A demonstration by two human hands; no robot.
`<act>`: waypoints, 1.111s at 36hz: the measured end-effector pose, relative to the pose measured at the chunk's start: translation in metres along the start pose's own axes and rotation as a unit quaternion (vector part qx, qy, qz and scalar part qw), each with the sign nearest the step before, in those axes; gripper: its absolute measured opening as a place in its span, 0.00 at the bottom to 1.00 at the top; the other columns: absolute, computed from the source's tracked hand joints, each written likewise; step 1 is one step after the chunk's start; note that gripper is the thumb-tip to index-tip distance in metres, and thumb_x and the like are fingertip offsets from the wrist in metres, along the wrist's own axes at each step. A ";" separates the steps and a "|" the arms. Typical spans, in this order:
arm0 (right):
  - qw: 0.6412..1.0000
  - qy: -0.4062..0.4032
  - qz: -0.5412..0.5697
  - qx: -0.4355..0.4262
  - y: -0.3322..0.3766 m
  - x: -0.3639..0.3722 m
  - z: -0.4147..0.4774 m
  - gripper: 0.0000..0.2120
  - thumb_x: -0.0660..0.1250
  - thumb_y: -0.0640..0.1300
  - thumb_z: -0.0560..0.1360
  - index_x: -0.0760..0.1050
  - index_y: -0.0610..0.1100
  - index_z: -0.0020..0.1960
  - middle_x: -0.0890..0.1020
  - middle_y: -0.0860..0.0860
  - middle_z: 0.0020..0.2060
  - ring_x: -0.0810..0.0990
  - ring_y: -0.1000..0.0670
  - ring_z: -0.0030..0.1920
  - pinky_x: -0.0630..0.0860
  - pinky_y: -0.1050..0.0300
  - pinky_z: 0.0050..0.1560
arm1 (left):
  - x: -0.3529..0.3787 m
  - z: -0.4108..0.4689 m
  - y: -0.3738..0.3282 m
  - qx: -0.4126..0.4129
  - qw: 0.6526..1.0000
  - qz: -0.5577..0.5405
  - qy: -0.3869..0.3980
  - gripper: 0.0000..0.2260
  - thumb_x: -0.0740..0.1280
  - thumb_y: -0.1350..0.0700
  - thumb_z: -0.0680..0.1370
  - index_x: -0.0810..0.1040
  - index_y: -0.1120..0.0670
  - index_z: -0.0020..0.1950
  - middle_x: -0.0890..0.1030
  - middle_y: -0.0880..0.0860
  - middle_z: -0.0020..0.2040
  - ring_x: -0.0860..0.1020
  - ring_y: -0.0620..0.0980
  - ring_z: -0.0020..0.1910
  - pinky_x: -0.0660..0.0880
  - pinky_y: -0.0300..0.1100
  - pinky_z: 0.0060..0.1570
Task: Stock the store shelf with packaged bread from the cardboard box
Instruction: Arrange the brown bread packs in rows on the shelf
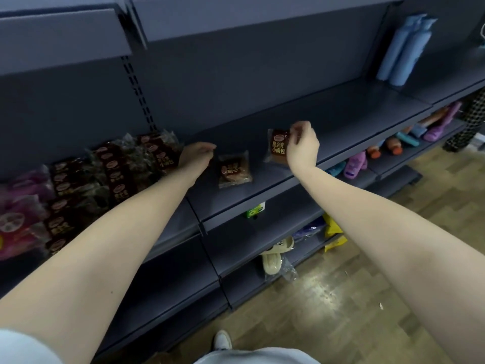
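Stocked row of dark brown plastic bread packets [126, 174]: left of the loose brown-and-clear bread packet [234, 169], which lies flat on the dark grey metal shelf [354, 119]. My left hand [196, 156]: just left of that loose packet, fingers slack, empty, the nearer hand. Its long axis: roughly front to back. One upright brown bread packet [278, 147]: just right, top corner pinched by my right hand [303, 148].

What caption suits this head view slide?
Right hand holds a bread packet upright at the shelf; left hand open beside a flat packet.
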State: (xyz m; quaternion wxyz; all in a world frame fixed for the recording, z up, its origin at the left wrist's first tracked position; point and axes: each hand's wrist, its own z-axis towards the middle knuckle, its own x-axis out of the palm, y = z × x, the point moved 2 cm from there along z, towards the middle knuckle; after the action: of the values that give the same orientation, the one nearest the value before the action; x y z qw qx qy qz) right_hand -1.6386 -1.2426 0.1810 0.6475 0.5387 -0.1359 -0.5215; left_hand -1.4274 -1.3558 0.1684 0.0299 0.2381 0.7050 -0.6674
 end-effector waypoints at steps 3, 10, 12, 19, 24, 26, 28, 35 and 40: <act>0.999 0.022 0.015 -0.044 0.018 0.010 0.002 0.08 0.58 0.36 0.79 0.74 0.36 0.54 0.80 0.42 0.50 0.77 0.44 0.51 0.67 0.62 0.46 | -0.011 -0.002 -0.006 0.011 0.999 -0.042 0.009 0.07 0.62 0.61 0.81 0.77 0.53 0.55 0.79 0.54 0.58 0.78 0.47 0.50 0.77 0.38 0.46; 0.979 0.166 0.039 -0.109 0.060 0.054 -0.018 0.08 0.58 0.40 0.81 0.72 0.38 0.56 0.80 0.42 0.49 0.78 0.46 0.49 0.71 0.58 0.45 | -0.049 -0.016 -0.013 0.044 0.997 -0.063 0.010 0.16 0.67 0.54 0.79 0.73 0.56 0.65 0.78 0.52 0.56 0.79 0.48 0.53 0.77 0.39 0.50; 0.971 0.200 0.036 -0.128 0.069 0.071 -0.030 0.08 0.58 0.41 0.81 0.72 0.39 0.56 0.80 0.43 0.49 0.78 0.46 0.49 0.69 0.60 0.43 | -0.060 -0.021 -0.010 0.036 0.997 -0.071 0.008 0.17 0.67 0.53 0.79 0.73 0.56 0.65 0.79 0.52 0.55 0.80 0.48 0.51 0.78 0.38 0.46; 0.948 0.269 0.067 -0.156 0.096 0.111 -0.062 0.09 0.59 0.41 0.81 0.73 0.39 0.57 0.81 0.45 0.50 0.78 0.49 0.51 0.69 0.64 0.46 | -0.098 -0.036 0.004 0.004 0.995 -0.098 -0.003 0.12 0.66 0.55 0.79 0.76 0.58 0.61 0.82 0.55 0.49 0.82 0.48 0.43 0.81 0.42 0.40; 0.937 0.295 0.087 -0.163 0.106 0.126 -0.068 0.09 0.60 0.43 0.80 0.73 0.38 0.57 0.81 0.45 0.50 0.78 0.50 0.51 0.68 0.65 0.47 | -0.126 -0.043 0.015 -0.006 0.996 -0.091 -0.021 0.08 0.67 0.55 0.79 0.76 0.54 0.57 0.83 0.52 0.48 0.83 0.45 0.42 0.82 0.41 0.37; 0.932 0.308 0.086 -0.171 0.110 0.131 -0.070 0.11 0.60 0.44 0.80 0.72 0.38 0.58 0.81 0.45 0.51 0.78 0.50 0.52 0.67 0.68 0.46 | -0.134 -0.045 0.019 -0.008 0.995 -0.102 -0.020 0.07 0.66 0.56 0.79 0.76 0.53 0.57 0.83 0.52 0.49 0.83 0.47 0.43 0.82 0.43 0.37; 0.929 0.323 0.078 -0.165 0.110 0.136 -0.072 0.12 0.58 0.44 0.81 0.71 0.38 0.61 0.80 0.45 0.52 0.76 0.52 0.50 0.65 0.69 0.43 | -0.141 -0.046 0.023 -0.010 0.993 -0.117 -0.027 0.05 0.65 0.56 0.79 0.76 0.53 0.55 0.82 0.52 0.49 0.83 0.48 0.43 0.82 0.43 0.36; 0.914 0.363 0.037 -0.179 0.105 0.143 -0.069 0.17 0.61 0.29 0.74 0.75 0.41 0.60 0.82 0.44 0.53 0.80 0.47 0.54 0.77 0.53 0.57 | -0.160 -0.050 0.033 -0.014 0.987 -0.140 -0.074 0.02 0.64 0.58 0.80 0.75 0.51 0.49 0.82 0.51 0.46 0.83 0.48 0.42 0.81 0.42 0.34; 0.923 0.339 0.049 -0.174 0.107 0.145 -0.067 0.15 0.62 0.28 0.73 0.79 0.42 0.54 0.83 0.46 0.50 0.81 0.48 0.52 0.77 0.55 0.57 | -0.160 -0.050 0.037 -0.023 0.987 -0.136 -0.080 0.02 0.64 0.58 0.80 0.75 0.51 0.49 0.82 0.52 0.47 0.83 0.48 0.43 0.81 0.42 0.33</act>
State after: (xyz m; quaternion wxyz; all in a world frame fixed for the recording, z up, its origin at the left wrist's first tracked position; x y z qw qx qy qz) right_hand -1.4721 -1.3375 0.1890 0.7632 0.5548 0.1583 -0.2908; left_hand -1.2584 -1.3558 0.1972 0.0008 0.0848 0.7410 -0.6661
